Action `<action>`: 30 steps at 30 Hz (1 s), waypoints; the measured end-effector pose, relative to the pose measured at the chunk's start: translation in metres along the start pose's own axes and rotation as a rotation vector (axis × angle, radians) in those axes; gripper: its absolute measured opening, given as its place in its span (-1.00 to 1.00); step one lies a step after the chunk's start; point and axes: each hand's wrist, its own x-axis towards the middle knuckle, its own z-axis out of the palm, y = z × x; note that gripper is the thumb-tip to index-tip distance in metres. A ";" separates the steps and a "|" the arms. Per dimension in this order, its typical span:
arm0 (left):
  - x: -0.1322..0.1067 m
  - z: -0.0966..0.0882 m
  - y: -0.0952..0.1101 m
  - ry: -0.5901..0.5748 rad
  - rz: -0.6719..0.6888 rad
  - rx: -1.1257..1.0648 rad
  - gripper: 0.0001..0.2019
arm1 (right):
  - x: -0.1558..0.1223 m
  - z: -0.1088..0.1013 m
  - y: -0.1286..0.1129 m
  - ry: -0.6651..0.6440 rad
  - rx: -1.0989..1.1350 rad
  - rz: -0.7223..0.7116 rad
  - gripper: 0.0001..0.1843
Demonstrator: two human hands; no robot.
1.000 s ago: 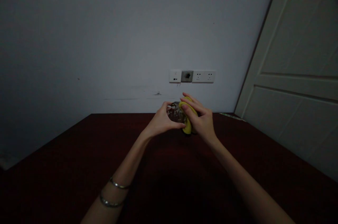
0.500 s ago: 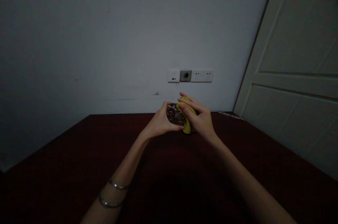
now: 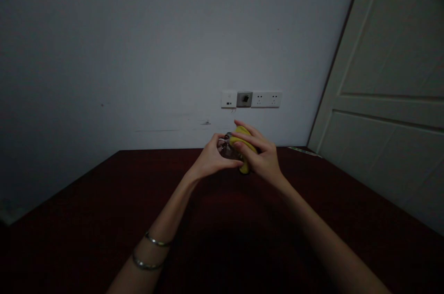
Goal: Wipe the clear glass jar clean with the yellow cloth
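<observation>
Thumb and fingers of my left hand [image 3: 212, 157] curl round a clear, glassy vessel [image 3: 227, 150], seemingly a glass; its full shape is hidden by both hands and the dim light. My right hand [image 3: 260, 150] grips a yellow cloth [image 3: 244, 167] and presses it against the vessel's right side. Part of the cloth hangs below the right thumb. Both hands are held close together above the far part of the dark red table [image 3: 166, 201].
Behind the table rises a pale wall [image 3: 156, 53] with a row of sockets [image 3: 265, 99] and a grey switch plate [image 3: 244, 99]. At the right stands a panelled door [image 3: 388, 100]. A thin flat strip [image 3: 305, 151] lies near the table's far right edge.
My right hand and the yellow cloth have shifted slightly left over the vessel, covering more of it. The left hand keeps its grip, almost unmoved.
</observation>
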 end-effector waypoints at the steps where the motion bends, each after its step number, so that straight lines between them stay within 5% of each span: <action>1: -0.001 0.001 0.001 -0.010 0.003 0.002 -0.31 | 0.001 -0.001 0.002 0.032 0.024 0.050 -0.77; 6: -0.002 0.002 0.008 -0.056 -0.041 -0.022 -0.29 | 0.002 -0.001 0.012 0.201 0.085 0.213 -0.76; 15: 0.000 0.000 0.009 0.019 -0.030 -0.068 -0.38 | -0.008 0.009 -0.004 0.098 -0.027 -0.084 -0.72; 21: -0.002 -0.001 0.010 -0.078 -0.006 -0.022 -0.31 | -0.003 0.005 0.007 0.195 0.089 0.181 -0.78; 25: -0.001 -0.001 0.009 -0.094 -0.059 -0.092 -0.31 | -0.002 -0.003 0.013 0.103 0.194 0.238 -0.73; 30: 0.003 -0.004 0.009 -0.091 -0.118 -0.183 -0.40 | -0.003 -0.013 0.006 -0.118 0.149 0.072 -0.62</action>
